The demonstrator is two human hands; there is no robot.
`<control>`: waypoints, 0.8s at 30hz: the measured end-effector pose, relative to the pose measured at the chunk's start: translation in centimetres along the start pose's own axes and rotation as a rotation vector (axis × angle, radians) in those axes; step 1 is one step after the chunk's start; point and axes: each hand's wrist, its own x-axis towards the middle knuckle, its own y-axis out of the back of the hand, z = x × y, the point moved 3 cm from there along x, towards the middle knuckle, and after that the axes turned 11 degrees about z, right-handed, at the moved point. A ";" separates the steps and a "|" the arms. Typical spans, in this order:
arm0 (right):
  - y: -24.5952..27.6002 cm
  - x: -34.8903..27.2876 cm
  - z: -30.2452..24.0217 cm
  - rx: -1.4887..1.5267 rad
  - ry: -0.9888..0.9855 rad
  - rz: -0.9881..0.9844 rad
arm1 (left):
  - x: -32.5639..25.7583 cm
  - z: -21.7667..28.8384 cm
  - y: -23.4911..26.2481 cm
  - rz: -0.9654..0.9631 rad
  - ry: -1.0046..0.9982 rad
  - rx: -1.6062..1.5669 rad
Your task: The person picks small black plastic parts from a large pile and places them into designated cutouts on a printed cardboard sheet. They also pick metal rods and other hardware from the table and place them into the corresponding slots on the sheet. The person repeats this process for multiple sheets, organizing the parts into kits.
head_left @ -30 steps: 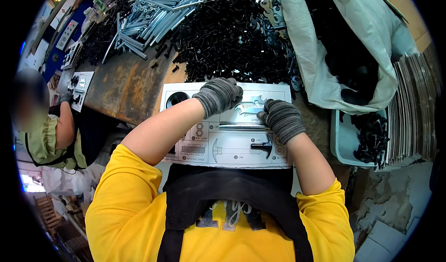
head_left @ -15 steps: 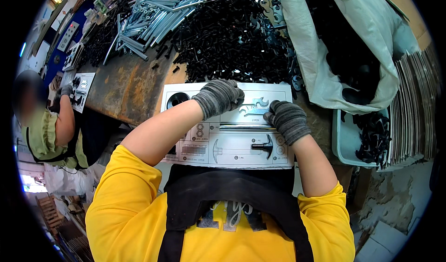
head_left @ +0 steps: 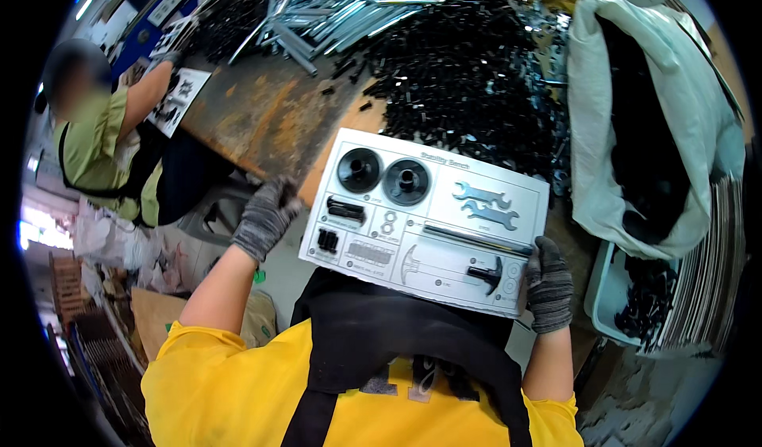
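A white printed card point(head_left: 432, 237) lies at the table's front edge, tilted in view. On it are two black round flanged discs point(head_left: 359, 170), two silver open-end wrenches point(head_left: 490, 212), a metal rod point(head_left: 476, 238), a small black T-shaped handle point(head_left: 485, 275) and small bundles of black parts point(head_left: 344, 209). My left hand point(head_left: 268, 218), in a grey knit glove, is off the card's left side with fingers apart and nothing held. My right hand point(head_left: 549, 287), gloved alike, closes on the card's lower right edge; its fingertips are partly hidden.
Behind the card lie a heap of black bolts point(head_left: 468, 66) and a pile of metal rods point(head_left: 341, 15). At right are a white sack point(head_left: 591, 138), a light-blue bin point(head_left: 603, 296) of black parts and stacked cardboard point(head_left: 706, 264). A co-worker point(head_left: 103, 130) works at left.
My left hand has left the card's top and moved out past its left side. My right hand has gone from the wrenches down to the right edge. The view has turned; both discs show.
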 end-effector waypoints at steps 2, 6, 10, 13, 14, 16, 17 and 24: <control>0.0 0.5 -0.1 0.020 0.002 -0.075 | -3.0 -0.5 0.3 -0.214 0.242 -0.221; 1.1 2.0 -0.9 0.005 0.005 -0.277 | -5.4 0.7 -0.2 -0.260 0.547 -0.424; 1.1 2.7 -0.4 0.124 -0.023 -0.344 | -5.8 -0.3 -0.7 -0.216 0.545 -0.384; 0.7 2.6 0.6 0.186 -0.022 -0.349 | -5.9 -0.1 -0.7 -0.211 0.596 -0.452; 0.6 2.5 0.8 0.194 -0.013 -0.349 | -5.9 -0.3 -0.7 -0.206 0.601 -0.487; 0.2 2.3 0.9 0.198 0.025 -0.360 | -5.8 -0.9 -0.5 -0.202 0.608 -0.554; 0.2 2.3 0.8 0.200 0.044 -0.364 | -5.9 -1.3 -0.3 -0.193 0.620 -0.613; -1.1 2.7 -3.3 0.248 -0.011 -0.477 | -6.4 -5.0 1.4 -0.006 0.685 -0.895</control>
